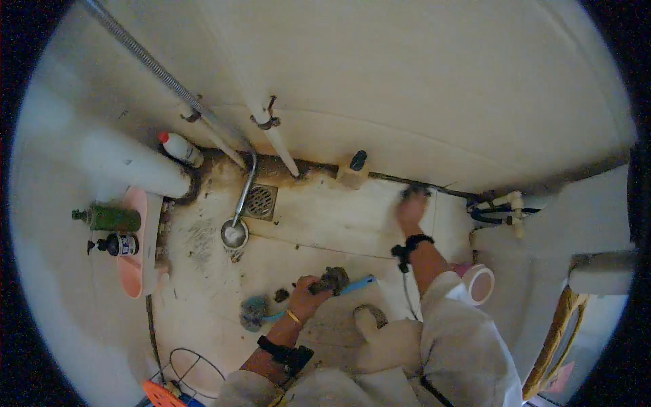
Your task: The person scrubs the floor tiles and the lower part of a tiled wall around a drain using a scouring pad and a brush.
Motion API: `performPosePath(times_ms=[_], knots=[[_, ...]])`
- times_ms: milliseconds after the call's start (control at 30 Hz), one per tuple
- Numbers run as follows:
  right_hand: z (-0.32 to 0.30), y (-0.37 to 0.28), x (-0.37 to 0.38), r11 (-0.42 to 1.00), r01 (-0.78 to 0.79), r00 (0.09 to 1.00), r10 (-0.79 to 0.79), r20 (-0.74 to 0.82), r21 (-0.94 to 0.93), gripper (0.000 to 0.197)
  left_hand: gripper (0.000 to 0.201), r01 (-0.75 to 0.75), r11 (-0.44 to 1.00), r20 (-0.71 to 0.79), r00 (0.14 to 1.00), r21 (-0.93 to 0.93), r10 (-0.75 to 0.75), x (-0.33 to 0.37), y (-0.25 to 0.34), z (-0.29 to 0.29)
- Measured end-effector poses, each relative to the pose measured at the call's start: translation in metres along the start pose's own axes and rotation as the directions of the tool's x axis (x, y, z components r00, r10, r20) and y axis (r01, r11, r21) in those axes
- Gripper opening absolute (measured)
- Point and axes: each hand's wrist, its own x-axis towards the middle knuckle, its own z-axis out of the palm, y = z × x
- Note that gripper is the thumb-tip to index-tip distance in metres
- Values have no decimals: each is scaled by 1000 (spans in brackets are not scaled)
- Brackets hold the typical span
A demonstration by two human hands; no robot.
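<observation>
Gripping a dark, fuzzy wad (333, 281) in my left hand (306, 293), low over the floor (325, 230), probably to keep it close; blue-handled scrubber (254, 312) lies just beside that hand, likely for easy reach. Right hand (412, 207) is at the grimy wall seam (388, 178), arm stretched presumably because it's far off; too blurred to tell whether it's grasping anything.

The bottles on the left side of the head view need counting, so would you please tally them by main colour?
Green cylindrical bottle: 1
Black pump bottle with a white label: 1
White bottle with a red cap: 1
Total: 3
</observation>
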Motion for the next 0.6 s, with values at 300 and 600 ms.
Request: performPosePath(times_ms=[300, 600], knots=[[-61, -9, -3, 962, 73, 956, -142, 255, 263, 34, 36, 194, 958, 170, 973, -213, -159, 27, 39, 12], [-14, -66, -29, 799, 532, 802, -582, 136, 281, 27, 56, -139, 977, 14, 990, 161, 139, 94, 75, -2]])
